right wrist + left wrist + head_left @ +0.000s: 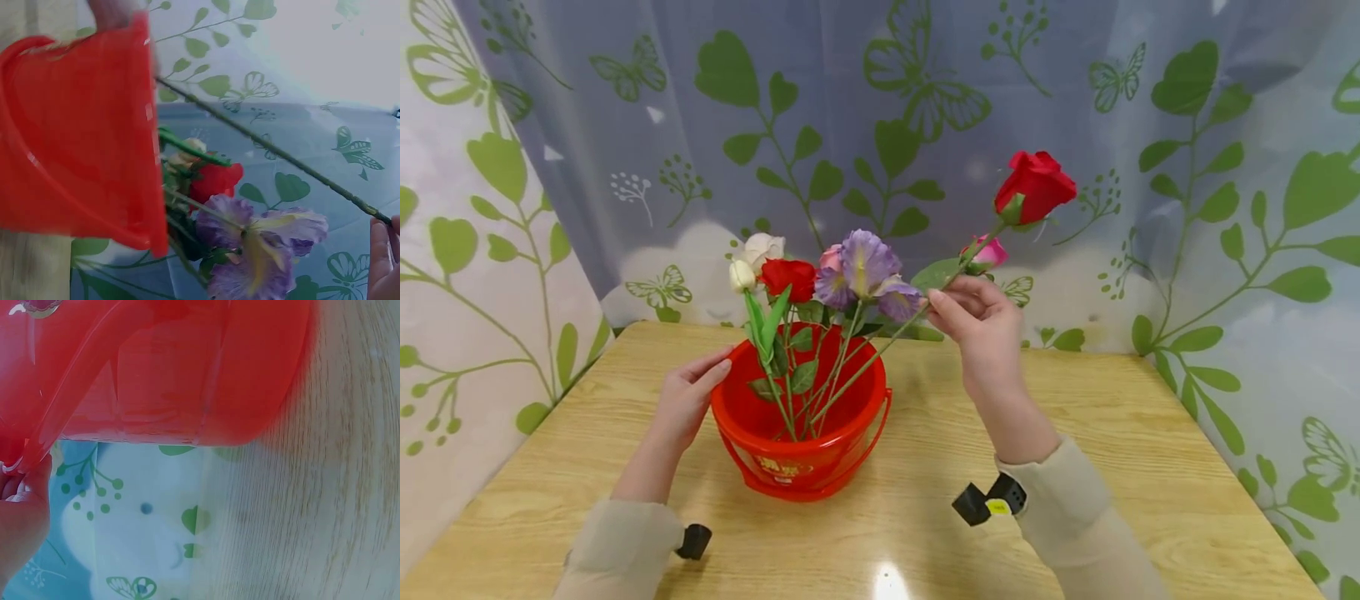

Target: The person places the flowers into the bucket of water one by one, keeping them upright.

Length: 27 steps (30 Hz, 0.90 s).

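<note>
A red plastic bucket (801, 462) stands upright on the table, several artificial flowers leaning inside it. My left hand (688, 400) holds its rim at the left side; in the left wrist view the thumb (39, 481) lies against the rim beside the handle. My right hand (981, 333) pinches the green stem of a large red rose (1036, 190), whose lower end reaches down into the bucket. Just left of those fingers is a purple iris (867, 271). A smaller red rose (788, 279), a white tulip (742, 276) and a pale flower (763, 248) stand further left.
The wooden table (1120, 467) extends on both sides of the bucket. A pink flower (990, 252) shows behind my right hand. Patterned curtain (820, 133) hangs along the table's back and sides. The bucket's handle (880, 429) hangs down at its right.
</note>
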Each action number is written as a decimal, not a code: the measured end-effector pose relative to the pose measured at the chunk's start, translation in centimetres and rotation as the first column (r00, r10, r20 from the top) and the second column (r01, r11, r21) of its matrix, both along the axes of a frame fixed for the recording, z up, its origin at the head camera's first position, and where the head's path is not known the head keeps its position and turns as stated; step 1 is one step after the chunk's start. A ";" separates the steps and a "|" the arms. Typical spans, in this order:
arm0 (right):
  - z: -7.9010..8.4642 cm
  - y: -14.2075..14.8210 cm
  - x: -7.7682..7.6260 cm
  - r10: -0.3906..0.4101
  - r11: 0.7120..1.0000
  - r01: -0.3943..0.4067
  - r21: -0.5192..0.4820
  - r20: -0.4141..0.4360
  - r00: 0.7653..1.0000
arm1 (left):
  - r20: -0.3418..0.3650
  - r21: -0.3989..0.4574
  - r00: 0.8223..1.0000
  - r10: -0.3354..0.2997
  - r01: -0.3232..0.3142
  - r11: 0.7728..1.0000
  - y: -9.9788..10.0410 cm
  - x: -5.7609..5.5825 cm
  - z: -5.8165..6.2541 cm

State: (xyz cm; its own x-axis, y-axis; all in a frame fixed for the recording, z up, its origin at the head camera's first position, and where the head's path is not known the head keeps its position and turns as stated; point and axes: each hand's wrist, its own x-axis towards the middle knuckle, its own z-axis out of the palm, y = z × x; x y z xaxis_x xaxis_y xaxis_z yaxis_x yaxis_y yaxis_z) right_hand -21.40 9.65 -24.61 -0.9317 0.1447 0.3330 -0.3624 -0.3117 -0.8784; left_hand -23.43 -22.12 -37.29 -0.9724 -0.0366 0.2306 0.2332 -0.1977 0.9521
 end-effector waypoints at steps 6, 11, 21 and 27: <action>-2.0 -1.6 -1.0 -0.007 0.985 0.013 0.175 -0.035 0.999 | 0.006 -0.008 1.000 -0.003 0.003 1.000 0.0 0.1 0.1; -4.0 -3.2 -1.5 0.052 0.927 -0.036 0.373 -0.035 0.998 | 0.016 -0.001 1.000 -0.001 0.001 1.000 0.0 0.2 0.1; -6.2 -5.4 -1.7 0.096 0.810 -0.068 0.582 -0.018 0.995 | -0.008 -0.018 1.000 0.000 0.000 1.000 0.1 0.0 0.2; -7.1 -6.5 -1.9 0.126 0.756 -0.076 0.650 -0.030 0.992 | -0.015 -0.001 1.000 -0.011 0.011 1.000 0.0 -0.1 0.1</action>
State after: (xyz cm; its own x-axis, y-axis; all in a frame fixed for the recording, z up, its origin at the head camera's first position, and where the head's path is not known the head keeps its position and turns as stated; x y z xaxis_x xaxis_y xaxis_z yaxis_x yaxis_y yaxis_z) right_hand -23.27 3.18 -31.67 -0.9002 -0.2217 0.3749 -0.4273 0.2833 -0.8586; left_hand -23.51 -22.14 -37.21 -0.9691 -0.0260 0.2454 0.2456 -0.1993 0.9487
